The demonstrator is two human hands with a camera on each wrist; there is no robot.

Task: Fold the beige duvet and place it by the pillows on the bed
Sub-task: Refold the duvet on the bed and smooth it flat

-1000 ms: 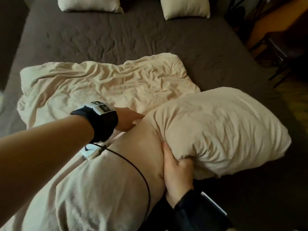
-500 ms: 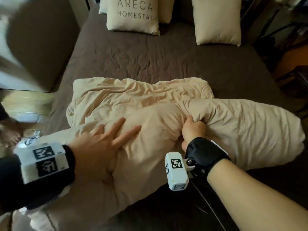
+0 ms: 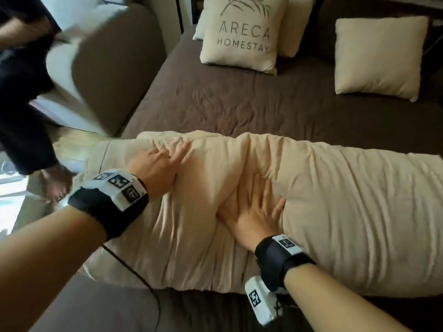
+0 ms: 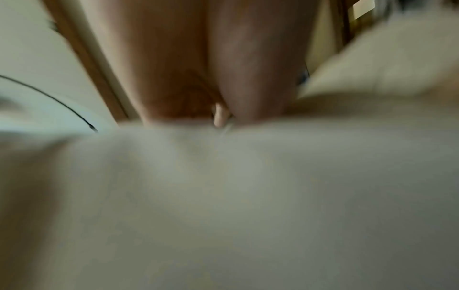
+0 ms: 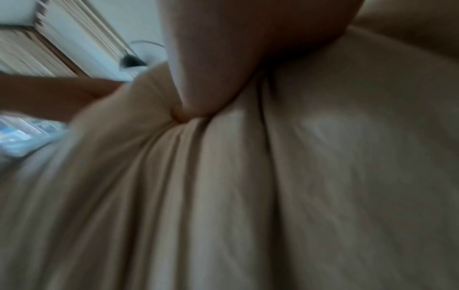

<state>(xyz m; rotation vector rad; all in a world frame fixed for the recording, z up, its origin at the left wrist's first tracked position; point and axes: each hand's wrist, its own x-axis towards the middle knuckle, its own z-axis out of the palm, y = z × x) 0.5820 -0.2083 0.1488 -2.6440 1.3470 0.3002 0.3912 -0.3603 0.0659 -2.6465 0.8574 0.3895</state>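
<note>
Head view, bed (image 3: 239,111): brown sheet, wrinkled across the middle; it carries everything listed below.
Beige duvet (image 3: 347,212): folded into a long, puffy bundle lying crosswise on the near half of the bed, well apart from the pillows at the far end; its left end reaches the left edge of the bed. In the left wrist view (image 4: 248,196) and the right wrist view (image 5: 248,196) it fills the lower frame as blurred cloth.
Printed pillow (image 3: 242,32): cream, marked "ARECA HOMESTAY" under a palm motif, propped upright at the head of the bed with 1 more cream pillow (image 3: 293,27) partly hidden behind it.
Plain pillow (image 3: 378,56): cream, propped at the head of the bed to the right of the printed pillow, apart from it.
Left hand (image 3: 155,171): palm down on the left part of the duvet, fingers (image 3: 182,149) straight and spread, pressing the cloth; nothing is gripped. In the left wrist view (image 4: 198,68) the fingers sink into the duvet surface.
Right hand (image 3: 254,212): palm flat in a crease near the middle of the duvet, fingers (image 3: 279,207) extended and spread, pressing down without gripping. In the right wrist view (image 5: 236,68) the hand dents the cloth into radiating folds.
Wrist bands: 1 black strap with a white coded marker block on each forearm, left (image 3: 115,200) and right (image 3: 282,257).
Cable (image 3: 143,283): thin, black, running from the left strap over the near edge of the duvet.
</note>
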